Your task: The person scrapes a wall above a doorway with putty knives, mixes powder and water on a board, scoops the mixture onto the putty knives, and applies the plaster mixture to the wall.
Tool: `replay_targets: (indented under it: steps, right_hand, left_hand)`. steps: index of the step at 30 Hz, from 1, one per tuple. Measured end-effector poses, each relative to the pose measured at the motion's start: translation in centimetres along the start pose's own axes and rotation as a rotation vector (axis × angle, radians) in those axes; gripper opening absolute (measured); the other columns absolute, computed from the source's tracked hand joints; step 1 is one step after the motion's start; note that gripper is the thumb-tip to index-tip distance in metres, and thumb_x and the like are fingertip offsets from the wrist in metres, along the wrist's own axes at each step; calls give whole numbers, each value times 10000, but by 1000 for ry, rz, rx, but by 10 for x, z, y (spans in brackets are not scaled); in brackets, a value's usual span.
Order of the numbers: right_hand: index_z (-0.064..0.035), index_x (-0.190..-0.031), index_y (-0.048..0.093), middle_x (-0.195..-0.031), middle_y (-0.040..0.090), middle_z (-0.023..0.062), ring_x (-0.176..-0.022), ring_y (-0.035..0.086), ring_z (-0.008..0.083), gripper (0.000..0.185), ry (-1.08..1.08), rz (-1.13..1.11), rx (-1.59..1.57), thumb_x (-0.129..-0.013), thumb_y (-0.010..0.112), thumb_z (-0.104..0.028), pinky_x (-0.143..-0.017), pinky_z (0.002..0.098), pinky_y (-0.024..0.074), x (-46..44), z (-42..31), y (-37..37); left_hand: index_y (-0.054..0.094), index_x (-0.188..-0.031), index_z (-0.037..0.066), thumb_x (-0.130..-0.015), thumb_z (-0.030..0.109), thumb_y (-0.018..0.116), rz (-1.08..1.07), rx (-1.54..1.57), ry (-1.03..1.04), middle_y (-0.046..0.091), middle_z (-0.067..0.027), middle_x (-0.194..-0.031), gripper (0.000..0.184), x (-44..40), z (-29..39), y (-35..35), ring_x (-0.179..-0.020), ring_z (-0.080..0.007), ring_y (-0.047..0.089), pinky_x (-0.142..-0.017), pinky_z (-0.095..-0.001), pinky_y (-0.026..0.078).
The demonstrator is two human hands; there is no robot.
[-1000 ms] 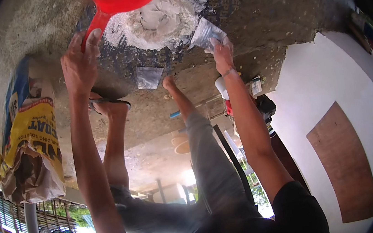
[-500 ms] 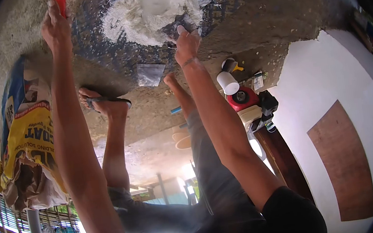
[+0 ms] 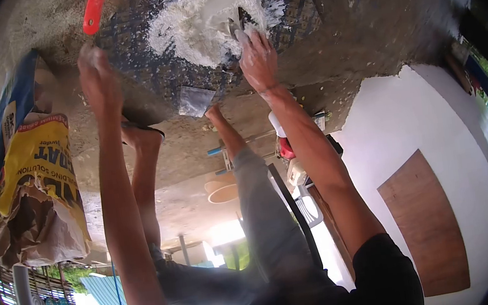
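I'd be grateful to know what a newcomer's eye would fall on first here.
Probably the heap of white powder at the top centre, with the right hand at its lower right edge. Next, the bright red handle just above the left hand, then the torn yellow and blue bag along the picture's left side.

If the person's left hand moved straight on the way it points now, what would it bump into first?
Probably the red handle, whose near end lies just beyond the fingers of the left hand. The hand is blurred and its height unclear, so it might pass over the handle.
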State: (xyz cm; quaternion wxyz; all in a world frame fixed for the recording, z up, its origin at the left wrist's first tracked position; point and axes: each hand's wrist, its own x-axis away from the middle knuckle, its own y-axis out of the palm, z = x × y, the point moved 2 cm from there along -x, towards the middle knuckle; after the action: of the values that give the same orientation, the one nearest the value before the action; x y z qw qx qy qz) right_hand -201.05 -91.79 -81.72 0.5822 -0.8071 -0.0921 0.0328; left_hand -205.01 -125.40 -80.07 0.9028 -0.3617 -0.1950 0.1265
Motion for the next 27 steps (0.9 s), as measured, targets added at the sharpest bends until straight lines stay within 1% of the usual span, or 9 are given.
replay_targets:
  steps: [2,4,7,10,14,18,23,26,27]
  right_hand:
    - [-28,-1123,631,-1034,593,116,-1002,584,315,310,-12,10,-67,-821,579,23,-798,423,513,-13,5,-24]
    - [-23,-1100,640,-1049,612,140,-1028,582,348,294,99,-7,-40,-821,563,25,-856,447,498,-29,12,-43]
    - [2,-1145,634,-1129,624,176,-1074,572,399,330,232,-27,-38,-831,536,15,-935,476,472,-49,42,-38]
    - [-3,-1105,635,-1068,621,156,-1042,578,371,296,66,48,-75,-823,555,41,-883,467,500,-62,31,-17]
    - [-14,-1109,654,-1034,623,123,-998,567,332,326,-134,-10,-32,-795,594,51,-853,444,508,-47,-6,8]
    - [-25,-1082,672,-1036,629,104,-998,563,315,322,-170,-13,8,-774,607,43,-856,435,504,-45,-14,-4]
    - [-25,-1049,681,-1018,658,137,-954,603,359,220,-79,70,-73,-866,560,-8,-833,437,503,-51,-19,-31]
    - [2,-1156,652,-1140,649,172,-940,639,369,269,328,-116,-314,-912,566,-73,-816,440,503,-27,-32,-40]
    - [15,-1166,646,-1148,666,179,-934,672,322,271,592,-148,-499,-936,572,-108,-826,423,526,-11,-40,-36]
  left_hand:
    - [499,-1381,-18,-1023,315,491,-294,-326,270,570,-209,-1343,488,70,19,-18,-1238,-362,555,-1093,-419,382]
    - [559,-1304,-23,-979,235,577,-955,-181,127,504,-254,-1397,415,118,41,-56,-1299,-399,490,-1096,-447,384]
    - [540,-1353,42,-957,239,612,-1223,-297,73,590,-210,-1278,448,159,89,-122,-1229,-360,539,-1058,-458,406]
    - [543,-1347,44,-950,221,617,-1110,-218,-110,624,-194,-1228,441,176,111,-138,-1182,-356,574,-1016,-447,442]
    - [533,-1357,61,-986,203,556,-886,-310,-72,574,-184,-1349,398,173,124,-129,-1257,-375,530,-1068,-466,405]
    - [508,-1380,73,-988,206,550,-842,-229,-87,575,-178,-1347,416,166,133,-134,-1255,-374,525,-1075,-468,396]
    - [500,-1388,75,-987,210,553,-843,-325,-80,573,-184,-1346,426,168,122,-139,-1249,-379,523,-1074,-466,396]
    - [500,-1386,74,-982,203,563,-827,-322,-84,577,-194,-1336,429,168,116,-136,-1231,-383,532,-1054,-469,408]
    - [501,-1385,74,-979,198,567,-833,-313,-97,579,-196,-1332,430,166,116,-136,-1225,-383,535,-1049,-470,411]
